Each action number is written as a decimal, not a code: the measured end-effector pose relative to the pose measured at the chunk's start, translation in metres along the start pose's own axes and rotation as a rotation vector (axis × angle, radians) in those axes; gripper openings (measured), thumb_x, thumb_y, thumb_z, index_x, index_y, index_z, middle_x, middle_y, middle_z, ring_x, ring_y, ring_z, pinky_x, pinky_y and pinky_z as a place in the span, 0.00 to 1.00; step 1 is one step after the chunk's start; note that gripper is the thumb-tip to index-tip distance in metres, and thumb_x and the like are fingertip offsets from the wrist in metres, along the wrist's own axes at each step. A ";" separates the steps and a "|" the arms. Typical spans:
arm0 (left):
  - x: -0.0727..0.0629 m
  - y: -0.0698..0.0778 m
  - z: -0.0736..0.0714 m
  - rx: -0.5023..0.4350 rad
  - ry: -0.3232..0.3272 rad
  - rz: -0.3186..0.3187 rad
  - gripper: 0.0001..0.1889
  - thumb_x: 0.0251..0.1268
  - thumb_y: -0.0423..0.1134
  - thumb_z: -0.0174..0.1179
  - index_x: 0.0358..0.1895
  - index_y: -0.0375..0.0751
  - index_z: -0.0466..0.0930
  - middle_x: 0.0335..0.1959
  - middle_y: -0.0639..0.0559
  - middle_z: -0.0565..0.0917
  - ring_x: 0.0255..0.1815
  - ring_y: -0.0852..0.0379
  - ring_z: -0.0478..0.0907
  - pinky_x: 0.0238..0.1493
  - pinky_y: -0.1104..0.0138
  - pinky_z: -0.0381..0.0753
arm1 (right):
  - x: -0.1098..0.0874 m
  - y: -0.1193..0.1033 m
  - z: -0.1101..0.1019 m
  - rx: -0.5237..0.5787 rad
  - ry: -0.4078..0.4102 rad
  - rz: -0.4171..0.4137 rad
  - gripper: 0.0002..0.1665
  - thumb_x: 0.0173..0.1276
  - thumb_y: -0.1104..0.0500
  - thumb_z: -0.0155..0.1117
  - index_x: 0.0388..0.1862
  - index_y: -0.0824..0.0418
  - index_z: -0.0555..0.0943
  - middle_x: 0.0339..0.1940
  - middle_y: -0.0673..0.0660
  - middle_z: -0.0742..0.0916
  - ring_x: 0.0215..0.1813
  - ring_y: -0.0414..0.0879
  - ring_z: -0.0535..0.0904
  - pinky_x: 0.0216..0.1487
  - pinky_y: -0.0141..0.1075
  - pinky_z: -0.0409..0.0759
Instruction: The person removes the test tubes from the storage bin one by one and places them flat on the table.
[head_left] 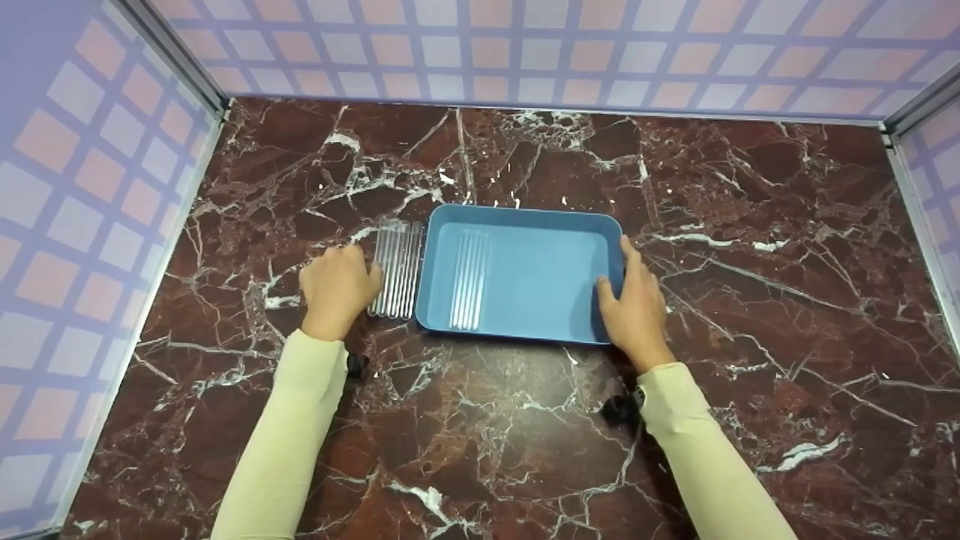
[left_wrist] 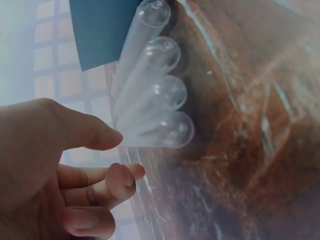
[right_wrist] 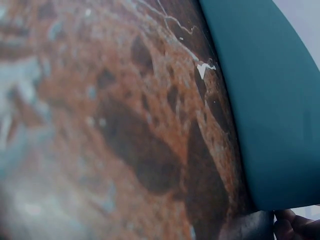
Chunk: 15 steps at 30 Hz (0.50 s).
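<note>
A blue rectangular tray (head_left: 540, 285) lies on the marble-patterned table, with several clear test tubes (head_left: 469, 281) side by side in its left part. Outside its left wall, more clear test tubes (head_left: 396, 270) lie in a row, their rounded ends toward me. My left hand (head_left: 337, 285) is just left of this outer row, fingers loosely curled. In the left wrist view its thumb (left_wrist: 102, 135) reaches the nearest tube (left_wrist: 167, 131), apart from the fingers. My right hand (head_left: 637, 311) grips the tray's right wall, thumb inside and fingers outside; the right wrist view shows mostly the tray's outer side (right_wrist: 275, 100).
A checked pink-and-white panel (head_left: 525, 60) stands along the table's far edge. Similar panels flank the left (head_left: 90, 187) and right sides. Marble-patterned table surface (head_left: 750, 315) extends on either side of the tray and in front of it.
</note>
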<state>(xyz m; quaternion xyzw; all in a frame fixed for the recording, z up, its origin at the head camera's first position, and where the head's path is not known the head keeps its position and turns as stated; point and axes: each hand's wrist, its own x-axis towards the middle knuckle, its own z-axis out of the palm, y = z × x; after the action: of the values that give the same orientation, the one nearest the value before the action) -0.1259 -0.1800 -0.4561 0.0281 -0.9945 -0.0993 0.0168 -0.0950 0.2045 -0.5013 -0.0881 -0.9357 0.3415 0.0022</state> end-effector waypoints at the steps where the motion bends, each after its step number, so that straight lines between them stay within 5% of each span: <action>1: 0.000 0.001 -0.001 0.000 0.004 0.003 0.19 0.67 0.42 0.58 0.17 0.44 0.65 0.21 0.34 0.82 0.18 0.40 0.75 0.19 0.46 0.74 | 0.000 0.000 0.000 0.001 -0.001 0.000 0.41 0.77 0.52 0.54 0.84 0.50 0.52 0.73 0.68 0.74 0.72 0.68 0.68 0.69 0.64 0.64; 9: -0.005 0.011 -0.011 0.014 0.002 0.019 0.19 0.68 0.45 0.60 0.21 0.36 0.74 0.21 0.35 0.82 0.19 0.39 0.77 0.17 0.49 0.71 | 0.000 -0.001 -0.001 -0.002 -0.008 0.003 0.41 0.77 0.52 0.54 0.84 0.50 0.51 0.73 0.69 0.73 0.73 0.68 0.67 0.70 0.64 0.63; 15: -0.011 0.023 -0.018 0.019 0.044 0.058 0.20 0.67 0.46 0.62 0.20 0.39 0.71 0.19 0.39 0.79 0.18 0.42 0.75 0.18 0.52 0.71 | 0.000 -0.002 -0.001 -0.004 -0.007 0.002 0.41 0.77 0.52 0.54 0.84 0.50 0.51 0.74 0.69 0.73 0.73 0.68 0.67 0.70 0.64 0.63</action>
<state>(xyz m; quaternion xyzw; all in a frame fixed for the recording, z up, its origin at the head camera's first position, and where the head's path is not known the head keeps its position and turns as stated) -0.1154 -0.1603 -0.4339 0.0015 -0.9952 -0.0886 0.0411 -0.0950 0.2043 -0.4992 -0.0878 -0.9363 0.3401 -0.0018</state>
